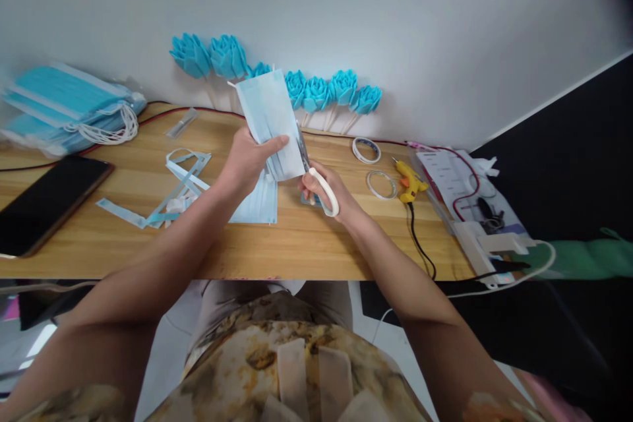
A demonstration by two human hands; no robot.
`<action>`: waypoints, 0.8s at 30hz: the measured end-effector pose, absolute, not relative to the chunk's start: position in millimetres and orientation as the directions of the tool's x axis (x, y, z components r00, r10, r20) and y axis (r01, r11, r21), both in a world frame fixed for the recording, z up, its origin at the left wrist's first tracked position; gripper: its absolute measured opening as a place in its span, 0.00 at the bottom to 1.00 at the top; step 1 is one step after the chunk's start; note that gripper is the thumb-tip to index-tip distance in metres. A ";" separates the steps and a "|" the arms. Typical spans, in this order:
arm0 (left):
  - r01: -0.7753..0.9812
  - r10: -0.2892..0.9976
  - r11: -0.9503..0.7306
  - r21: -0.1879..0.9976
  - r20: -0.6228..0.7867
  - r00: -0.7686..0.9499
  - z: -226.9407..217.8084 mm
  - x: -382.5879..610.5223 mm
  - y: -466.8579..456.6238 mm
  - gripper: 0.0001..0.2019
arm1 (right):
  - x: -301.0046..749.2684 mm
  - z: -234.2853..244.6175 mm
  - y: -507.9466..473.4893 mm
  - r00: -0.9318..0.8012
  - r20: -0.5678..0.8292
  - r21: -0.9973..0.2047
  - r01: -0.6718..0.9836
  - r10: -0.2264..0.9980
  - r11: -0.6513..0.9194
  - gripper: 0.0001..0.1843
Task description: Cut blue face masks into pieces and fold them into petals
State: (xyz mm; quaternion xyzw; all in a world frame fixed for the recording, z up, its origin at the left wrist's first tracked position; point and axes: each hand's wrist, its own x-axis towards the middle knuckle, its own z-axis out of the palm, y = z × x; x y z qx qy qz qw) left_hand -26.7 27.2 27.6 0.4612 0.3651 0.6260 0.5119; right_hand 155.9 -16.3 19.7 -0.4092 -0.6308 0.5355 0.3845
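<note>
My left hand (252, 157) grips a light blue face mask (271, 120) and holds it upright above the wooden table (297, 244). My right hand (329, 192) is closed on white-handled scissors (316, 178), whose blades run along the mask's right edge. Under my hands lies another flat mask (257, 204). Cut blue strips and ear loops (173, 188) lie to the left of my left forearm.
A row of blue mask roses (297, 82) leans on the wall behind. A stack of masks (69, 109) and a dark phone (47, 201) are at left. Two tape rolls (373, 168), a yellow glue gun (410, 181) and a power strip (475, 237) are at right.
</note>
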 end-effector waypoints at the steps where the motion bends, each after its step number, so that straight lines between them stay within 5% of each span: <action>1: -0.295 0.978 -0.209 0.932 0.203 -0.052 27.3 -25.4 26.6 0.22 | 157.0 18.5 -15.7 -0.377 0.058 -0.989 0.108 0.924 0.106 0.29; 24: -0.180 0.984 -0.178 0.967 0.171 -0.053 28.2 -16.3 16.9 0.22 | 156.0 19.4 -15.5 -0.330 0.087 -0.986 0.108 0.940 0.130 0.33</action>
